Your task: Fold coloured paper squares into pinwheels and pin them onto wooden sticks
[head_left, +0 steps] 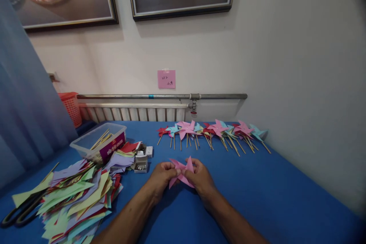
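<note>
A pink paper pinwheel, its pointed blades folded in, is held up over the blue table between both hands. My left hand pinches its left side with thumb and fingers. On the right side, my right hand grips it the same way, thumb near the centre. No stick shows on this pinwheel. Left of my hands stands a small open box of metal pins, with a second small white box just behind it. Finished pinwheels on sticks lie in a row at the back of the table.
Left on the blue table lie a big heap of coloured paper pieces, black-handled scissors and a clear plastic tub with wooden sticks. A red basket stands behind. A metal pipe and radiator run along the wall.
</note>
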Available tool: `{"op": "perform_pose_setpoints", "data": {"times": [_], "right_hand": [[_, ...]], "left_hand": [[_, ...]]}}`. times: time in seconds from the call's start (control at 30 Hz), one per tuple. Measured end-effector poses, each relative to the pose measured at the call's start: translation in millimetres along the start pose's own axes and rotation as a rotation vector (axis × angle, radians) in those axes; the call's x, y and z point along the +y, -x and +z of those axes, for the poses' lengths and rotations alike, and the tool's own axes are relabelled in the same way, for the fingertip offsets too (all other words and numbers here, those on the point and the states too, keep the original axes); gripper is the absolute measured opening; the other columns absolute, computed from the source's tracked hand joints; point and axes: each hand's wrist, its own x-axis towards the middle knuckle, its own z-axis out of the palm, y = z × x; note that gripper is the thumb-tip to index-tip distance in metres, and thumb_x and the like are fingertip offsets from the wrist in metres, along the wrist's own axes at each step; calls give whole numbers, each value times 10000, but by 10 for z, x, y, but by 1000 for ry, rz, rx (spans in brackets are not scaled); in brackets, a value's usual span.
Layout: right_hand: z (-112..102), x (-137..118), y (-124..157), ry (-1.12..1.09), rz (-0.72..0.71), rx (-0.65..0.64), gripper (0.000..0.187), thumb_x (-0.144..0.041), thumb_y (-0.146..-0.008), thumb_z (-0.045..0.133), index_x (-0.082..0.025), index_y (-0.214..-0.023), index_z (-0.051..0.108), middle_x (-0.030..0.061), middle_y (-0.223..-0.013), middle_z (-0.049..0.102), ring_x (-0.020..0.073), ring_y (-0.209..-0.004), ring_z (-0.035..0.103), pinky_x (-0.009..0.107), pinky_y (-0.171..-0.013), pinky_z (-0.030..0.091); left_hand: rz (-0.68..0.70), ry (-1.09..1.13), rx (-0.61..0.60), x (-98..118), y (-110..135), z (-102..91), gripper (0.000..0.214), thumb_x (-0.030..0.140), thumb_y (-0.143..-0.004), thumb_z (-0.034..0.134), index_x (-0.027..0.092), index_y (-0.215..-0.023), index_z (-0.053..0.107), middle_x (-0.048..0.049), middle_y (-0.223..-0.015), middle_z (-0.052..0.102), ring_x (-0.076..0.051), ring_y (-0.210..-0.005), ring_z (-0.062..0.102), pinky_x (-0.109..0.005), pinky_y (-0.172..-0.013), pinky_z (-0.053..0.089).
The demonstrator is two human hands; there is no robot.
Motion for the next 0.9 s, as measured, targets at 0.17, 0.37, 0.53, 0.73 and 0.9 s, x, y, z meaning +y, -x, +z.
{"op": "perform_pose_setpoints", "data": {"times": [0.17, 0.37, 0.53, 0.73, 0.9], "right_hand": [[31, 29, 10, 28, -2, 0, 517, -276, -574, 768, -177, -1053, 604, 14, -723, 720, 212, -621, 656, 294, -579, 487], [42, -45, 58, -79, -46, -18, 517, -291, -594, 775, -191, -1070, 600, 17, -798, 721, 203, -698, 670, 299, -645, 508], [8, -76, 45, -61, -57, 9, 439, -397, -643, 782, -191, -998, 624, -45, -643, 621, 146, -564, 563, 255, -549, 421], [14, -64, 31, -88, -35, -47, 441, -453, -664, 788, -191, -975, 617, -85, -566, 547, 88, -450, 432, 222, -480, 308], [20, -60, 22, -97, -3, 2, 451, -453, -632, 805, -184, -946, 624, -69, -596, 578, 101, -487, 479, 230, -507, 349]], "left_hand": [[40, -76, 51, -9, -31, 32, 304, 346, -529, 824, 139, -628, 625, 8, -509, 565, -86, -452, 446, -238, -492, 293], [53, -81, 86, -7, -45, 38, 224, 311, -560, 736, 164, -589, 570, 18, -470, 539, -83, -423, 424, -232, -467, 296], [28, -99, 124, -13, -54, 48, 183, 263, -547, 676, 188, -554, 509, 23, -451, 521, -90, -412, 438, -231, -459, 305], [29, -140, 132, -10, -40, 66, 166, 243, -551, 662, 190, -546, 505, 26, -453, 520, -90, -411, 444, -228, -455, 300], [24, -124, 114, 9, -3, 85, 200, 260, -540, 672, 199, -541, 482, 38, -451, 503, -89, -414, 441, -229, -464, 318]]}}
